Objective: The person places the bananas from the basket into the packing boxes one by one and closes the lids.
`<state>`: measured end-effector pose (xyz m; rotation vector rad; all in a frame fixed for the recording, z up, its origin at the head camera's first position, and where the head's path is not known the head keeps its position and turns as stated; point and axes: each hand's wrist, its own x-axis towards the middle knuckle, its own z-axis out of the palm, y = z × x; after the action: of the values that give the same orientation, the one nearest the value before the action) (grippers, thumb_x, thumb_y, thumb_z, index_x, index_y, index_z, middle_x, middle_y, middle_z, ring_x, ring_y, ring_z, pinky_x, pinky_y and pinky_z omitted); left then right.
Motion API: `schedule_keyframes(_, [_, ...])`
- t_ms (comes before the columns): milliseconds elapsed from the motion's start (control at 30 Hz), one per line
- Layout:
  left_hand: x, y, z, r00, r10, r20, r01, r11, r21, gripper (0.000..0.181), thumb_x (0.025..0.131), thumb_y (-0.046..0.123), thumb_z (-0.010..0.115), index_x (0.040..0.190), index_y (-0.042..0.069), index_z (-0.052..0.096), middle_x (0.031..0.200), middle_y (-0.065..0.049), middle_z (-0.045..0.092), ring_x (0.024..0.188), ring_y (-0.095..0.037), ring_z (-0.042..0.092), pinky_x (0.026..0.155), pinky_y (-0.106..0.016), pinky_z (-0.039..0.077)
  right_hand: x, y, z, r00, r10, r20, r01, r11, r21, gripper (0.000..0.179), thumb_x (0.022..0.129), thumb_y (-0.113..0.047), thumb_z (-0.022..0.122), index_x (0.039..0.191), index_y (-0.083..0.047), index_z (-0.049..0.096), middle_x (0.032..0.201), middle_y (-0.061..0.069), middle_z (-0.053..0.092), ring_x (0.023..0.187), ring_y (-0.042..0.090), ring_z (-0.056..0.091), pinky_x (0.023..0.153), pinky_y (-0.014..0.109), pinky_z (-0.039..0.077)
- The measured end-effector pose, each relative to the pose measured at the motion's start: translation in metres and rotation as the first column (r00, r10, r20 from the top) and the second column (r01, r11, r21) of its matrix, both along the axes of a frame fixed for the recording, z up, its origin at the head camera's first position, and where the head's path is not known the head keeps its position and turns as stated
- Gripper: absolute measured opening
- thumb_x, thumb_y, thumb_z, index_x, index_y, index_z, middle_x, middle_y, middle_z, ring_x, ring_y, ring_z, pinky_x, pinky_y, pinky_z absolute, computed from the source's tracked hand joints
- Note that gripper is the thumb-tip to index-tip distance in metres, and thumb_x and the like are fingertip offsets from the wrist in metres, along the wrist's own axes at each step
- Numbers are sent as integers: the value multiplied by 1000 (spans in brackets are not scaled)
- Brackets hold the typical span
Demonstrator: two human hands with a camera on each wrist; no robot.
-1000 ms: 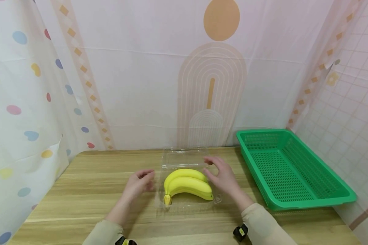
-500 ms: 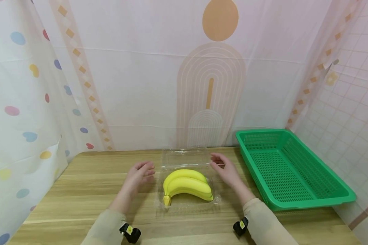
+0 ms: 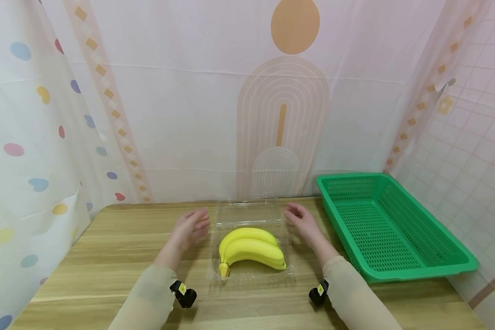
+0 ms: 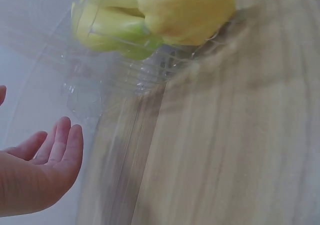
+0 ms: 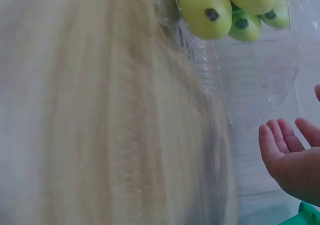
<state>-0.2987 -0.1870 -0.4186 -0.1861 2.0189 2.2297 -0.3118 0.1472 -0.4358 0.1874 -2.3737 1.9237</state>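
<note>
A bunch of yellow bananas (image 3: pixel 251 250) lies in a clear plastic clamshell box (image 3: pixel 255 277) on the table. The box's transparent lid (image 3: pixel 247 211) is folded back toward the curtain. On the left of the lid, my left hand (image 3: pixel 188 228) hovers with loosely bent fingers and holds nothing. My right hand (image 3: pixel 304 222) is at the lid's right side, its fingers relaxed and nothing in them. In the left wrist view, the left hand (image 4: pixel 47 170) shows apart from the box. The right wrist view has the banana tips in the box, with the right hand (image 5: pixel 295 160) beside the lid.
A green plastic basket (image 3: pixel 400 277) with perforated walls stands at the right of the wooden table (image 3: pixel 128 256). Patterned curtains (image 3: pixel 189 114) hang behind the table and along its sides.
Both hands have moved away from me, from beside the bananas toward the sides of the raised lid. My right hand has also shifted a little to the right. The bananas and box stay put.
</note>
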Motion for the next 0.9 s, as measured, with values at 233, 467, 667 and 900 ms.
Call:
schedule_keyframes(233, [-7,-1,0,998,1,66,-3,1000,30,73,103,30,54,152,-9,18,150,-30,35,136,-41,39,112,-48,38,-8,-1,4,993,62,104,-49,991,-121,49,102,-9,52,142,15,37,136,34,44,126,46,47,106,50,44])
schedule_keyframes(467, [-13,4,-2,995,-19,95,17,1000,19,77,101,32,57,152,-9,15,150,-31,34,137,-41,38,111,-47,39,-19,-1,4,981,97,167,-70,984,-163,52,102,-8,51,143,18,32,140,37,40,129,49,43,108,51,41])
schedule_keyframes(667, [-19,7,-4,996,-25,85,25,1000,-2,77,102,30,56,151,-11,14,149,-32,35,136,-42,39,110,-47,40,-21,-5,7,973,98,210,-67,987,-149,52,103,-9,49,142,20,30,139,38,41,127,49,45,106,50,44])
schedule_keyframes(900, [-24,12,-4,996,-39,77,38,999,14,73,102,26,56,150,-13,17,148,-32,35,134,-41,42,108,-43,43,-62,6,-32,965,178,190,-135,966,-219,58,99,-18,61,138,19,38,120,31,59,107,33,63,92,39,55])
